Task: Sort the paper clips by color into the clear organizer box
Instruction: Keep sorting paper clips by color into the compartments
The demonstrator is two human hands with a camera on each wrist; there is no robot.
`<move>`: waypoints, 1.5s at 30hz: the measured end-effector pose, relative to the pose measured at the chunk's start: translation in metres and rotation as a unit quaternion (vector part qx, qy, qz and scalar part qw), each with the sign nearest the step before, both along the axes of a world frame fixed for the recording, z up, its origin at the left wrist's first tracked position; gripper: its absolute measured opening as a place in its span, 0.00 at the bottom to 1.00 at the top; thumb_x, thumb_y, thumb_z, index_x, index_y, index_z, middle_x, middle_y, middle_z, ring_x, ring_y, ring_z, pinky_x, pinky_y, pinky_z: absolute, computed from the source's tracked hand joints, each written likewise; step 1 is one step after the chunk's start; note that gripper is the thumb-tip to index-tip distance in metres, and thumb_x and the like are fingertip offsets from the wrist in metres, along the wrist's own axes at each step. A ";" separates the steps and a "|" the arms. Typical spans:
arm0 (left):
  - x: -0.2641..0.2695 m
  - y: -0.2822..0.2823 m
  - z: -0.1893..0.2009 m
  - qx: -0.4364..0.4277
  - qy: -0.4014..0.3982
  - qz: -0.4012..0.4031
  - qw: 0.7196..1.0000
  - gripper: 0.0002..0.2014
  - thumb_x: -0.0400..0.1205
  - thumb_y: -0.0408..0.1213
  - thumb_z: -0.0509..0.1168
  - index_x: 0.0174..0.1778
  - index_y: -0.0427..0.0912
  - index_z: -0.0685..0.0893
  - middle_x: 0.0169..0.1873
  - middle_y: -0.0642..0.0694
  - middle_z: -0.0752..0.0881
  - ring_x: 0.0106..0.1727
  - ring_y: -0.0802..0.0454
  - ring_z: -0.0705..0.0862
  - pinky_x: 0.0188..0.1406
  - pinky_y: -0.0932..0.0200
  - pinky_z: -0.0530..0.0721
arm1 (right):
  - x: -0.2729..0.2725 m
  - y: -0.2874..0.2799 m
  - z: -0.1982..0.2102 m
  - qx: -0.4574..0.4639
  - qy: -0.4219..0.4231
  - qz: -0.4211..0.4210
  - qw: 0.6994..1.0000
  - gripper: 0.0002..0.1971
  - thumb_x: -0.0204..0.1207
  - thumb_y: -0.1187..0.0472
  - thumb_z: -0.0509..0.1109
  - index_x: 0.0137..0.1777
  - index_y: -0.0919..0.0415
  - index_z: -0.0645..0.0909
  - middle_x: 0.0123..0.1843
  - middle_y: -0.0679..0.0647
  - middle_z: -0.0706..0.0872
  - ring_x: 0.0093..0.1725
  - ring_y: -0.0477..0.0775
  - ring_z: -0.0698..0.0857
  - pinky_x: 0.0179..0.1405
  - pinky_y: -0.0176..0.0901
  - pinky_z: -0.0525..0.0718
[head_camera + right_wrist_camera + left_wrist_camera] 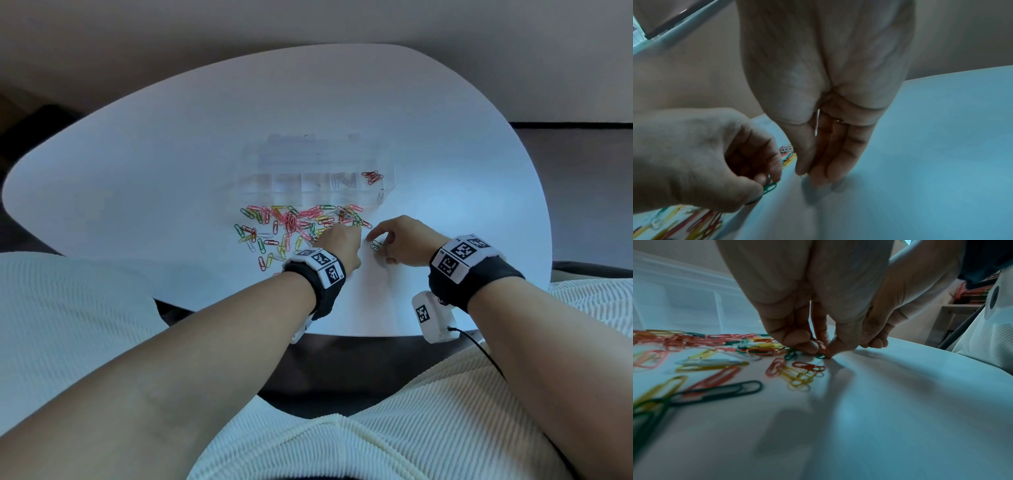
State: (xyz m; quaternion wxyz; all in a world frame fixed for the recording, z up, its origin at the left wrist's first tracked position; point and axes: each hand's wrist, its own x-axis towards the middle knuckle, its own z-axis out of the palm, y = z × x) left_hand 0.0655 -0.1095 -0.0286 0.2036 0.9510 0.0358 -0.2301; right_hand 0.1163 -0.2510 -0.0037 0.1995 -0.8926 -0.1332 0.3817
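Note:
Several loose paper clips in red, pink, yellow, green and white lie in a pile in front of the clear organizer box. Its rightmost compartment holds a few red clips. My left hand is at the pile's right edge, and its thumb and fingers pinch a red clip against the table. A green clip lies at its fingertips. My right hand is just to the right, its straight fingers pointing down, with tips on the table. A green clip lies beside it.
The white table has bare surface to the right of my right hand and to the left of the pile. Its near edge is close behind my wrists. My lap in white ribbed cloth is below.

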 end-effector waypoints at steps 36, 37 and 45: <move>-0.028 0.035 0.007 -0.016 -0.014 0.167 0.986 0.06 0.76 0.41 0.70 0.37 0.44 0.85 0.39 0.42 0.90 0.43 0.43 0.87 0.39 0.55 0.83 | -0.009 0.025 0.007 0.010 -0.098 -0.088 0.991 0.16 0.82 0.52 0.63 0.39 0.64 0.81 0.36 0.58 0.84 0.40 0.58 0.80 0.28 0.40 0.71; -0.026 0.034 0.007 -0.004 -0.012 0.156 0.988 0.07 0.76 0.41 0.70 0.38 0.42 0.86 0.39 0.42 0.90 0.43 0.42 0.88 0.39 0.54 0.84 | -0.010 0.026 0.008 0.005 -0.095 -0.084 0.992 0.15 0.82 0.53 0.63 0.41 0.65 0.82 0.38 0.58 0.85 0.40 0.58 0.80 0.28 0.38 0.71; -0.016 0.032 0.010 0.044 0.013 0.095 0.994 0.08 0.75 0.41 0.66 0.43 0.40 0.85 0.39 0.43 0.86 0.39 0.42 0.84 0.38 0.55 0.83 | -0.016 0.035 0.020 -0.006 -0.083 -0.058 0.995 0.12 0.80 0.55 0.66 0.51 0.65 0.83 0.46 0.59 0.86 0.45 0.57 0.79 0.33 0.43 0.71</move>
